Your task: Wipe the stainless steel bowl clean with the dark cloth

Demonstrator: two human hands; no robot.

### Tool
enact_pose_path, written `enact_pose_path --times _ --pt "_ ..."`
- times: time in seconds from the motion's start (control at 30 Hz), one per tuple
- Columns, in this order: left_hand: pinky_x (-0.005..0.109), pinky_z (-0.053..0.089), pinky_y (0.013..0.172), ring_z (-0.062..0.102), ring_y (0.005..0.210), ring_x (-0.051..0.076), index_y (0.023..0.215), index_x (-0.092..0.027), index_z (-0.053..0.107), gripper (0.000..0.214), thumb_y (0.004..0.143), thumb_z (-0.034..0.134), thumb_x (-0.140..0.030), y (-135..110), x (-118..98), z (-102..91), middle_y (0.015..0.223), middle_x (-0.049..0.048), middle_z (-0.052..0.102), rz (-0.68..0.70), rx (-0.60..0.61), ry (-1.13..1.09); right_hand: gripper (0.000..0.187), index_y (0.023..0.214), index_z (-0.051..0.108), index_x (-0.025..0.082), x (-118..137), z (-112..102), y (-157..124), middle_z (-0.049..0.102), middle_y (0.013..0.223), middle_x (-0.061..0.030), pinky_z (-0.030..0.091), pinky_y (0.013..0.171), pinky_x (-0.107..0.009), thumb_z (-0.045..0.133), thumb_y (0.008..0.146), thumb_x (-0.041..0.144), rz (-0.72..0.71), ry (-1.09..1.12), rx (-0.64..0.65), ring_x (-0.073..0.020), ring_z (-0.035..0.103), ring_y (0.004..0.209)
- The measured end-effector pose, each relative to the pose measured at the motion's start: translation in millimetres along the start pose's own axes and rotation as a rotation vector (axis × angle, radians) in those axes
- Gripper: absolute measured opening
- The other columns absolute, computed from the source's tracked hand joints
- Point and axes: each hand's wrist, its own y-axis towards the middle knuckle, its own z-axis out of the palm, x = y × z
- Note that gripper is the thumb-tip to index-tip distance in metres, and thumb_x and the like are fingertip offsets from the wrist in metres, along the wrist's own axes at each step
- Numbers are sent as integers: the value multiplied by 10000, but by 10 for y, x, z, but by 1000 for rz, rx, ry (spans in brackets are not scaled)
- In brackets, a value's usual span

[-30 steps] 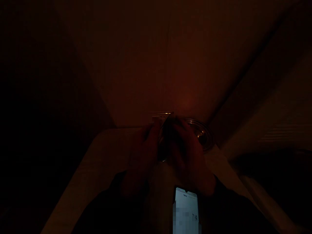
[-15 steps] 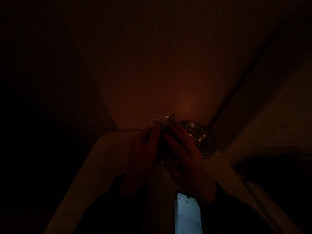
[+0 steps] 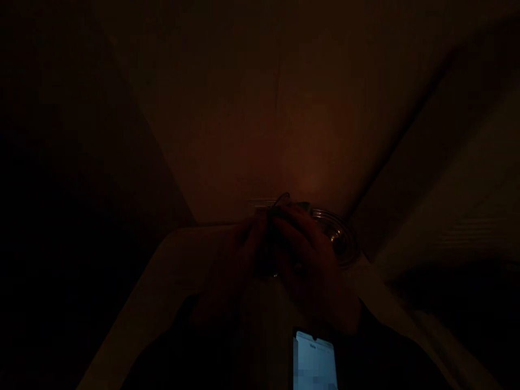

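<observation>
Our left hand [image 3: 233, 252] and right hand [image 3: 314, 252] curl round a dark object [image 3: 266, 262] between them; we cannot tell their grip; the thin loop [image 3: 283, 196] beyond now looks rounder, perhaps turned.

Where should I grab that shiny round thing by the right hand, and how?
I'd pinch the rim of the shiny round thing, coming from its right, near side. That curved edge shows free, while the right hand hides its left part and the wall looks close behind. It's too dark to judge the underside.
</observation>
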Motion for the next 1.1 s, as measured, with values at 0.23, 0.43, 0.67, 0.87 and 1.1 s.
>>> enact_pose_path --times 0.23,0.43,0.67,0.87,1.1 --pt "252 535 720 678 790 178 845 -219 749 194 769 609 -329 75 76 -67 834 32 744 138 -34 -39 498 1368 473 184 36 -23 -24 531 1360 -178 490 983 -557 553 877 215 -128 -98 55 -342 421 1334" --pt "236 495 557 672 687 188 665 -182 694 340 745 636 -508 14 -31 2 673 37 708 -18 -141 80 432 1326 521 203 -63 -7 -3 559 1345 -149 495 989 -505 527 895 226 -61 -11 25 -295 486 1290" --pt "207 443 500 643 620 154 741 -170 724 310 758 653 -471 14 3 30 682 23 710 -33 -91 83 328 1241 586 222 -264 -45 44 656 1204 -94 518 951 -443 461 946 292 371 153 -75 -227 623 1106" --pt "204 456 535 650 650 156 697 -173 703 322 747 664 -489 25 3 8 648 9 697 2 -135 117 425 1313 533 226 -76 3 -16 547 1359 -111 440 1046 -499 545 889 225 13 89 10 -267 454 1309" --pt "230 502 632 695 775 191 837 -172 754 362 766 638 -508 42 27 0 801 38 753 3 -76 143 318 1228 593 218 -349 -12 28 672 1186 -92 534 924 -429 438 960 294 389 153 -91 -220 638 1080"
